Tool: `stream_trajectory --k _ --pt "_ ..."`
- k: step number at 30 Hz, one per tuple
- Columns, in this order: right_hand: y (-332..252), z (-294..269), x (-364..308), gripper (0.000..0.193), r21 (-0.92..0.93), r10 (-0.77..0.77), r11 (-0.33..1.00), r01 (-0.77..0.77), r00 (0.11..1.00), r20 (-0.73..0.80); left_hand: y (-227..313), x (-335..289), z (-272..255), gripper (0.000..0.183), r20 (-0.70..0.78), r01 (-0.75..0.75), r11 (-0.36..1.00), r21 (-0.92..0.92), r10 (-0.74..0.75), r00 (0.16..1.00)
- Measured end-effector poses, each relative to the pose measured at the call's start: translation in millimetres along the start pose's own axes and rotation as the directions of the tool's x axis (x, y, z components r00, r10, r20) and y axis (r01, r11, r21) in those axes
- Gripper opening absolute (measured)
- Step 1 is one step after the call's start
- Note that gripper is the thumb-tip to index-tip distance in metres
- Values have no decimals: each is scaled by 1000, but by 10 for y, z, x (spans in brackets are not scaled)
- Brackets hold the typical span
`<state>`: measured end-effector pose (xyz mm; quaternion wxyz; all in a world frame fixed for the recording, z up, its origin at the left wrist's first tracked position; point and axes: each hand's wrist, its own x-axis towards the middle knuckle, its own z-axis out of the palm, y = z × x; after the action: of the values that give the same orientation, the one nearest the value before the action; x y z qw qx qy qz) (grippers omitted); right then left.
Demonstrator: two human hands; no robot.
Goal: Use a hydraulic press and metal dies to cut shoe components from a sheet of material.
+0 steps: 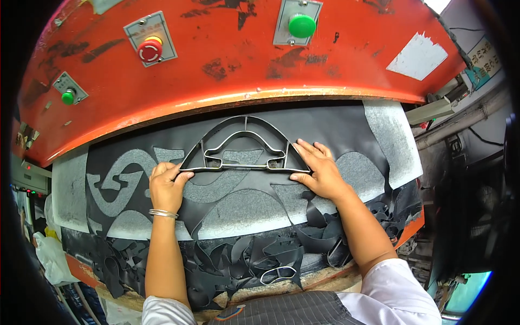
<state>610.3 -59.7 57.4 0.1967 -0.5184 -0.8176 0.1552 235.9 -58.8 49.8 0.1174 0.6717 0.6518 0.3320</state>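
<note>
A metal cutting die (245, 166), arched at the top with a straight lower bar and inner ribs, lies on a black leather-like sheet (330, 124). My left hand (166, 187) pinches the die's left corner between thumb and fingers; a silver bangle circles that wrist. At the opposite corner, my right hand (323, 172) grips the die, thumb below and fingers along its sloping side. Curved openings in the sheet, around and under the die, expose a speckled grey board (241, 214).
Above the sheet rises a red machine front (216, 59) with a red stop button (150, 50) and a green button (302, 26). Black offcuts (216, 265) heap along the near edge. A white plastic bag (53, 257) hangs at left.
</note>
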Motion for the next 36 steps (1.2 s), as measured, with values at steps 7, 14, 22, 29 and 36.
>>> stream_trajectory --k 7,14,22,29,36 --pt "30 -28 65 71 -1 -117 993 117 992 -50 55 3 -54 27 -31 -6 1000 -24 5 1000" --pt "-28 -109 19 71 -9 -137 991 137 989 -58 62 -29 -75 27 -34 -48 999 19 49 998" --pt "29 -100 67 78 -80 -50 996 37 985 -163 -136 70 -37 35 -172 29 988 -152 -56 984" --pt "-666 -841 296 39 316 -45 901 297 789 -613 -53 389 -1100 30 -866 -96 994 45 87 493" --pt "-788 -730 354 21 402 20 856 325 757 -654 31 104 -1526 37 -506 -80 997 17 77 859"
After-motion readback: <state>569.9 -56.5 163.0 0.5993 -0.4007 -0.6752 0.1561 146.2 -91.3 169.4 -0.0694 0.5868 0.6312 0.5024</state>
